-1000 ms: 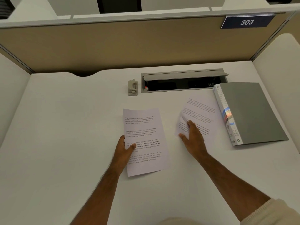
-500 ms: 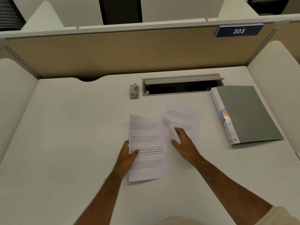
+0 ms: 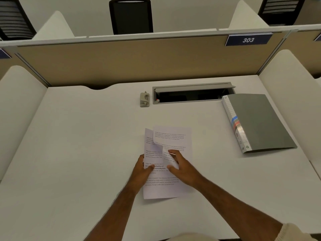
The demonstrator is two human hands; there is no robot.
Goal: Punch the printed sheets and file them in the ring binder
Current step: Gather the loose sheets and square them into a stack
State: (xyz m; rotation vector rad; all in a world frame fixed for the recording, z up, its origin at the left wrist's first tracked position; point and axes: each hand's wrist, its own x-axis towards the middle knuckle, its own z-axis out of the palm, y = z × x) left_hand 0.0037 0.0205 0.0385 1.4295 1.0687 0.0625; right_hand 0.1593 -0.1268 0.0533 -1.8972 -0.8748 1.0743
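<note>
Two printed sheets lie overlapped at the middle of the white desk (image 3: 73,153). The lower sheet (image 3: 156,188) lies flat, and my left hand (image 3: 143,168) grips its left edge with the thumb on top. The upper sheet (image 3: 173,138) covers its right part, with the left edge curled up. My right hand (image 3: 182,168) pinches that curled edge. A small grey hole punch (image 3: 144,100) stands at the back centre. The grey ring binder (image 3: 257,122) lies closed at the right.
An open grey cable tray (image 3: 192,93) is sunk into the desk behind the sheets, right of the punch. A beige partition (image 3: 139,61) closes the back, and white side panels (image 3: 291,94) flank the desk. A black chair (image 3: 131,15) stands beyond the partition.
My right hand has dragged the second sheet leftward from near the binder onto the first sheet. My left hand has stayed on the first sheet's edge.
</note>
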